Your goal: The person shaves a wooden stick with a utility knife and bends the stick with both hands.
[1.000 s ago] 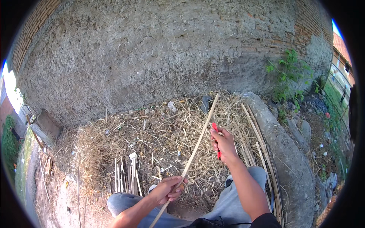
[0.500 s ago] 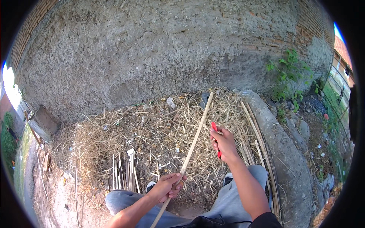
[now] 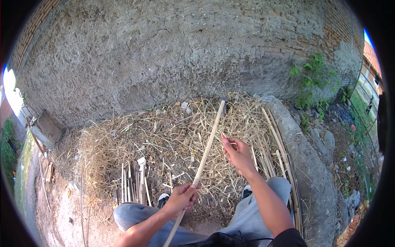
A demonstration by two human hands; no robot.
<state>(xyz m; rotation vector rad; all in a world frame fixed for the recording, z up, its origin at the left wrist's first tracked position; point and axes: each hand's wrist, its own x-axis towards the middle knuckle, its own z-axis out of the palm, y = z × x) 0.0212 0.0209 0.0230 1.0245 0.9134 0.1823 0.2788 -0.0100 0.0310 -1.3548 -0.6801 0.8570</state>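
Note:
A long, pale bamboo strip (image 3: 209, 144) slants up and away from my lap, its far end near the foot of the wall. My left hand (image 3: 181, 199) is closed around its lower part, between my knees. To the right of the strip, my right hand (image 3: 239, 157) grips a slim red tool (image 3: 223, 137). Only the tool's red end shows above the fingers; the rest is hidden in the hand, so its exact kind is unclear. A small gap separates the right hand from the strip.
Dry shavings (image 3: 164, 136) cover the ground before a rough grey wall (image 3: 173, 61). Several cut strips (image 3: 133, 183) stand by my left knee, and longer strips (image 3: 284, 156) lie right, along a concrete edge (image 3: 304, 164). A green plant (image 3: 312, 78) grows at the wall.
My right hand has turned slightly and moved a little left, hiding more of the red tool. The bamboo strip's far end has shifted slightly left; my left hand keeps its hold.

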